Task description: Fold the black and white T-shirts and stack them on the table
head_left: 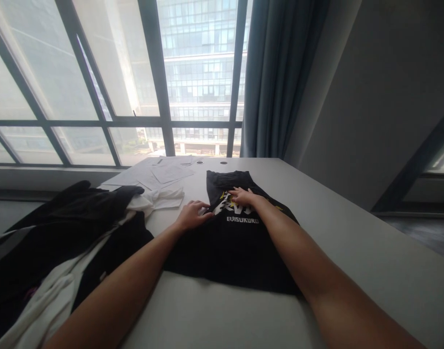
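A black T-shirt (pixel 229 257) lies spread on the white table in front of me, with white and yellow print and the letters "EVISUKURO" across it. Its far end is folded inward and narrower than the near hem. At the shirt's left edge rests my left hand (pixel 193 215), thumb and fingers apart, fingertips touching the cloth. My right hand (pixel 243 197) lies flat over the print with its fingers spread, covering part of the design. My right forearm hides some of the shirt's right side.
A heap of black and white clothes (pixel 109 223) sits at the left, with a white garment (pixel 164 198) reaching onto the white table (pixel 334 223). Sheets of paper (pixel 167 172) lie at the far left. Windows (pixel 200 63) and a blue-grey curtain (pixel 276 77) stand beyond.
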`<state>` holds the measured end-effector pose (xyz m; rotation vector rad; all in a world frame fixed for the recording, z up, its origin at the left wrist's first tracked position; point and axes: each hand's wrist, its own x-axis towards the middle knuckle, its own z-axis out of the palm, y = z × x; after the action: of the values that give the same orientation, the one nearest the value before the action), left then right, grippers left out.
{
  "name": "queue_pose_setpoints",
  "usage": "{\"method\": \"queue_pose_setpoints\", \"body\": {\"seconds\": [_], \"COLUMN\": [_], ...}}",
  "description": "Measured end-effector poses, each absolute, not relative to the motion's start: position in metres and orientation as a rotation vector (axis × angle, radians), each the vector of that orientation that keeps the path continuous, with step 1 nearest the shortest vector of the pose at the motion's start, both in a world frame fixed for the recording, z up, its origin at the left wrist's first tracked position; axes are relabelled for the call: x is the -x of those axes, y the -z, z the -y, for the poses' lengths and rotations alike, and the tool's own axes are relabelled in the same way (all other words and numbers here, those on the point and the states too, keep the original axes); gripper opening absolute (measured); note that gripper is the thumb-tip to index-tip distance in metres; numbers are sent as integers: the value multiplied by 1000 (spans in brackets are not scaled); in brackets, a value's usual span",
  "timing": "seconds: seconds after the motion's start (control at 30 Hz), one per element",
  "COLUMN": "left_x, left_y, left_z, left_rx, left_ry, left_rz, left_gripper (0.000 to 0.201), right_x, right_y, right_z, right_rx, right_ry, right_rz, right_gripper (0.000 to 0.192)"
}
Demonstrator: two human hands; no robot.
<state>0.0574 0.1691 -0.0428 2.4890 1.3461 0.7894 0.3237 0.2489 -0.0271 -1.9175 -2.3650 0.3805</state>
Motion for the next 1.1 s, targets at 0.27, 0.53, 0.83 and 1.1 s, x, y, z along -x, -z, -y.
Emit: {"method": "queue_pose_setpoints", "body": {"seconds": [0.27,0.53,0.83,1.1], "left_x": [-53,-48,-25,-25], "left_y": [51,44,32,31], "left_z": [-181,-161,-68,-5], "left_rx": [-2348,-2159,-2172,-2239], "left_ry": [-798,-824,-606,-513], "left_rz": [-1280,-1401,-1503,-1746], "left_gripper": [49,53,39,26], "right_x": [-312,-336,-364,-374], "right_y": [29,24,17,26], "right_z": [-200,-81,13,49], "right_rx": [2054,2056,2147,2393], "right_ry": [-56,-245,-292,-107], "right_rz": [2321,2353,2278,1914], "right_gripper": [62,65,64,73]}}
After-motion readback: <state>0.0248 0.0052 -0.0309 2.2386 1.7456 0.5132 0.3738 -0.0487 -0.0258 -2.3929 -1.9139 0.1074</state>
